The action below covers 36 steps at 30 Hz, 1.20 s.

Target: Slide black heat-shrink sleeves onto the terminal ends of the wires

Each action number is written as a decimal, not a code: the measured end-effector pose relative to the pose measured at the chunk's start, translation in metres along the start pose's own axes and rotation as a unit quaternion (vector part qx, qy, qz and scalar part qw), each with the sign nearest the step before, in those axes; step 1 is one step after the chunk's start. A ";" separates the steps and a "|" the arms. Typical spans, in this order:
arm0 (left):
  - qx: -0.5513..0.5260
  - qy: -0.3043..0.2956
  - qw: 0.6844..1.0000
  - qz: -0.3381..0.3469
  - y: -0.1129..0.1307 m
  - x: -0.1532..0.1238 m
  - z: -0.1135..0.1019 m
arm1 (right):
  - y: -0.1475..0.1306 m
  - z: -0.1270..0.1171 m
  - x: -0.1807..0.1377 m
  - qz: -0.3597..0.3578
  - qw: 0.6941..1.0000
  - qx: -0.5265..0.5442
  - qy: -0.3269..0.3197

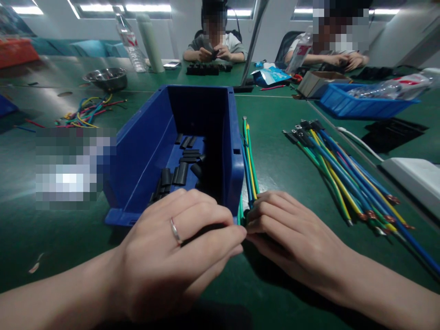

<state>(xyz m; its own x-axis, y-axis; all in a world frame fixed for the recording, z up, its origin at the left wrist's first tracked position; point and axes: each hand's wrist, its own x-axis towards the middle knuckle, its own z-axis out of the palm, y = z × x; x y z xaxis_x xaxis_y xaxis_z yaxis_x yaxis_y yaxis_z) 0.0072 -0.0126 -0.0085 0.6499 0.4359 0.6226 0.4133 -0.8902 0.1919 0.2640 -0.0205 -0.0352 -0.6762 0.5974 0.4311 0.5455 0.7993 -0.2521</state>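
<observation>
Nearest comes my left hand, ring on, fingers bunched and closed down at the tips; whether they pinch anything, I can't tell. Just right of it, my right hand has its fingers curled tight, gripping, it seems, the near ends of the coloured wires that run off ahead along the desk. Something dark peeks between both sets of fingertips! Beyond my left hand, the blue bin, black tubes inside. Tight quarters: a careless left knuckle might shove that bin into the wires; a slackening right grip could fan them out. Right of my right hand, one forearm sweep could scatter the loose bundle.
</observation>
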 end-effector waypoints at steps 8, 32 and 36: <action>-0.009 -0.015 1.000 -0.026 0.003 0.005 -0.004 | -0.004 0.002 -0.002 0.000 1.000 -0.012 0.014; -0.157 0.025 0.983 -0.096 -0.002 0.015 -0.005 | 0.005 -0.001 -0.003 0.024 1.000 -0.005 0.015; -0.186 0.009 0.978 -0.100 -0.003 0.013 -0.007 | 0.005 -0.001 -0.002 0.035 0.999 -0.028 0.005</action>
<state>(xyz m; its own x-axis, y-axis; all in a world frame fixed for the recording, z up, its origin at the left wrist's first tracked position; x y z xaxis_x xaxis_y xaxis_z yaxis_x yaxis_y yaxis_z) 0.0098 -0.0049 0.0045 0.5671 0.6060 0.5578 0.2682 -0.7762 0.5707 0.2688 -0.0184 -0.0361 -0.6305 0.6507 0.4231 0.6182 0.7506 -0.2331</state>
